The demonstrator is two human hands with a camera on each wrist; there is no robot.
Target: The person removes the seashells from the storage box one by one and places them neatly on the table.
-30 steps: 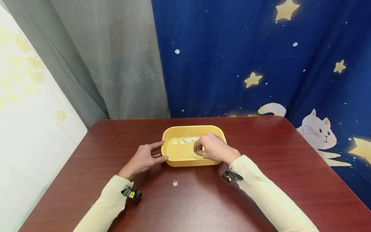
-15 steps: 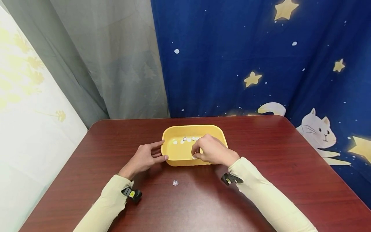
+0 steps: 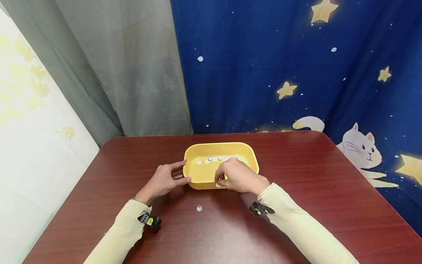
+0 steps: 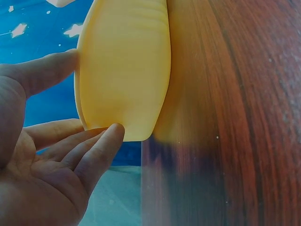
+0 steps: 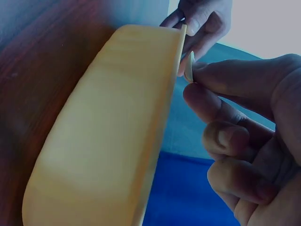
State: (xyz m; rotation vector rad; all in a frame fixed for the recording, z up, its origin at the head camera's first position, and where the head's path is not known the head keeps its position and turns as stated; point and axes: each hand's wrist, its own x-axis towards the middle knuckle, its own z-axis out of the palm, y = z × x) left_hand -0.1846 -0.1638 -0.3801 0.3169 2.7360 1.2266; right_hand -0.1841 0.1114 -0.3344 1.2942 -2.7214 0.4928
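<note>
A yellow plastic box (image 3: 199,176) stands on the table with several small white and silvery discs (image 3: 207,161) on its floor. My left hand (image 3: 165,179) rests on the box's left end, thumb near the front corner and fingers, fairly straight, against the end wall. At the front rim, my right hand (image 3: 239,178) pinches a small pale disc (image 5: 189,68) between thumb and index finger; side-on it looks thin and slightly domed. The other right fingers are curled. Another small round silvery disc (image 3: 199,208) lies on the table in front of the box. The right hand hides part of the box.
The dark red wooden table (image 3: 296,165) reaches back to a grey curtain (image 3: 148,73) and a blue curtain (image 3: 247,73) with stars. Each sleeve carries a small black camera, one at the left wrist (image 3: 150,221), one at the right wrist (image 3: 260,208).
My right hand has moved from inside the box toward me and slightly left, bringing the pinched disc to the front rim. My left hand stays at the box's left end.
</note>
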